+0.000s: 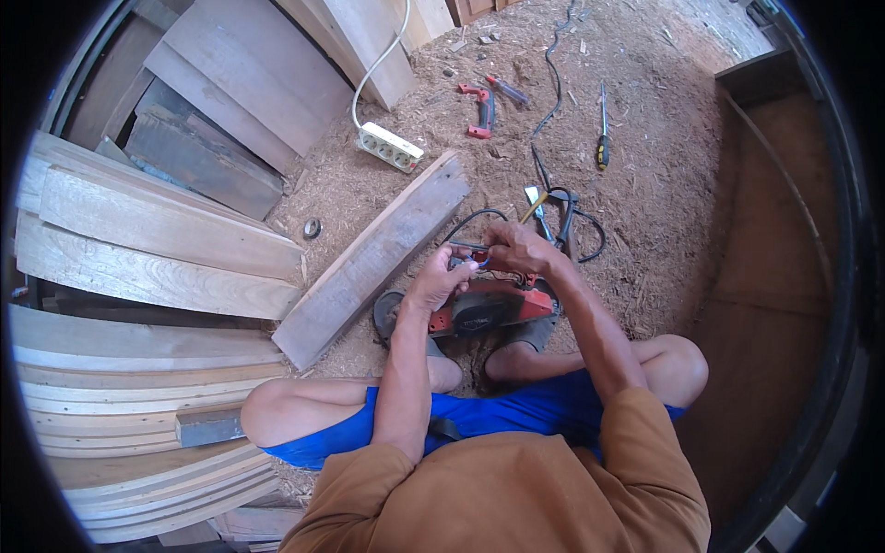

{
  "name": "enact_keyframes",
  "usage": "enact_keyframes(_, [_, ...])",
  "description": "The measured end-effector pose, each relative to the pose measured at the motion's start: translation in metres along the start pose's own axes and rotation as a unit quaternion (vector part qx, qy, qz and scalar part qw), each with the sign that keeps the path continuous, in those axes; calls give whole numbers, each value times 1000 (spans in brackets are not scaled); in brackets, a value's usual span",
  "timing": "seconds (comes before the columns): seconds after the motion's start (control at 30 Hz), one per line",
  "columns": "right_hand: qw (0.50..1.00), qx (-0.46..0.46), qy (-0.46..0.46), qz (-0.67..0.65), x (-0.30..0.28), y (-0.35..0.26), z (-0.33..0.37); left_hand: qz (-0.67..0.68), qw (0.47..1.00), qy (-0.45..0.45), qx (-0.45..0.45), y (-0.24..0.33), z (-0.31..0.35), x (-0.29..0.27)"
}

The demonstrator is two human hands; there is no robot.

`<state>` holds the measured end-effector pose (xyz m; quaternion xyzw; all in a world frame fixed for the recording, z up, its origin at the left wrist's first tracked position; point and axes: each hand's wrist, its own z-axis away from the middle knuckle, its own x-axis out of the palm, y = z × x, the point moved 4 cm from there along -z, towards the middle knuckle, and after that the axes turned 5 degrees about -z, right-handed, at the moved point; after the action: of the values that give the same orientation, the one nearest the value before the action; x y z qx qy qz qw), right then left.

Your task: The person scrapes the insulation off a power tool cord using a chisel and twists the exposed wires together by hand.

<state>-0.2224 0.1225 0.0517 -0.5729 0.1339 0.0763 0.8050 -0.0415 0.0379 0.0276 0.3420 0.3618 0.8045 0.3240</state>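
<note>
A red and black power tool (479, 309) lies between my feet, with thin wires showing at its top. Just above it, my left hand (444, 278) pinches a thin dark wire (480, 264) between thumb and fingers. My right hand (519, 247) is closed close beside it, its fingertips at the same wire. A black power cord (479, 214) loops up behind both hands. Next to my right hand a narrow yellowish piece (535, 205) sticks up, too small to name. Beyond it lies a tool with a flat, shiny metal end (534, 196), partly hidden by cord.
A wooden plank (373, 263) lies left of the tool, near a tape roll (312, 228) and a white power strip (391, 147). Farther off are a red-black handle part (479, 111), a clear-handled screwdriver (509, 90) and a black-yellow screwdriver (603, 147). Boards (157, 221) stack up leftward.
</note>
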Motion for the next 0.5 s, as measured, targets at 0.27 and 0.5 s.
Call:
enact_keyframes(0.27, [1000,-2,0,3,1,-3,-5,-105,992,61,34,-16,-14,-4])
enact_keyframes(0.5, [999,34,-34,23,-8,-11,1,-37,996,63,60,-9,-11,1])
